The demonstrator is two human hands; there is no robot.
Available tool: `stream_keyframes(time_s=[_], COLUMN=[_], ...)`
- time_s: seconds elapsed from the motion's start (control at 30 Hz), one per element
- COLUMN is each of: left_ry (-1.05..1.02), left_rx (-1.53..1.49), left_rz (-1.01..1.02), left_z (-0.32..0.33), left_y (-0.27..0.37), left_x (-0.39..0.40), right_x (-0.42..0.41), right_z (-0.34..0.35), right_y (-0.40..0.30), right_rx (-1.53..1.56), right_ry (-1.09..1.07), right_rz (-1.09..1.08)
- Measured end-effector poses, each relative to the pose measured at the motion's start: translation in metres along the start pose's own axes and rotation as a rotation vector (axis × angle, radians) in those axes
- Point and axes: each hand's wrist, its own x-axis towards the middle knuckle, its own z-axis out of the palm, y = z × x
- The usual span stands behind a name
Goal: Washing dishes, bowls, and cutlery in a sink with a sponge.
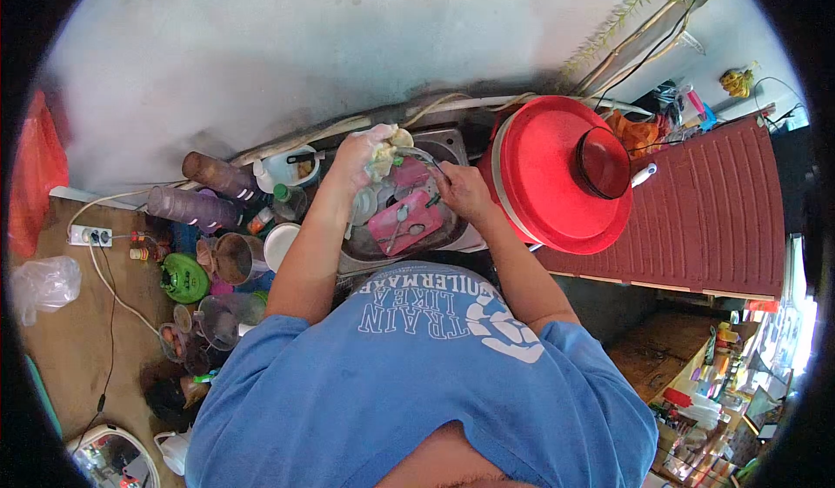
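My left hand (357, 155) is closed on a sudsy, pale yellow sponge (382, 158) above the back left of a metal sink (447, 139). On the right side of the sink, my right hand (462, 191) grips the dark handle of a utensil; its thin curved metal part (417, 152) reaches towards the sponge, and its far end is hard to make out. Below the hands, a pink plastic container or tray (398, 230) lies in the basin with metal spoons (400, 217) on it. Clear cups or bowls (363, 206) stand at the basin's left side.
A big red lidded container (541, 175) stands close on the right, beside a ribbed dark red surface (704, 207). Stacked purple cups (196, 207), a green-capped bottle (287, 201), a white bowl (280, 245) and clear tubs (238, 259) crowd the left. A power strip (91, 236) lies farther left.
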Motion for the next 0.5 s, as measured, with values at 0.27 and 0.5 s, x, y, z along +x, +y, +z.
stream_keyframes(time_s=[0.27, 0.5], left_ry=[0.04, 0.473], left_rx=[0.574, 0.454], left_rz=[0.136, 0.659], left_z=[0.007, 0.002], left_y=[0.002, -0.011], left_x=[0.0, 0.021], right_x=[-0.007, -0.008], right_z=[0.001, 0.015], right_y=[0.018, 0.019], right_rx=[0.009, 0.066], right_ry=[-0.117, -0.061], right_rz=[0.096, 0.222])
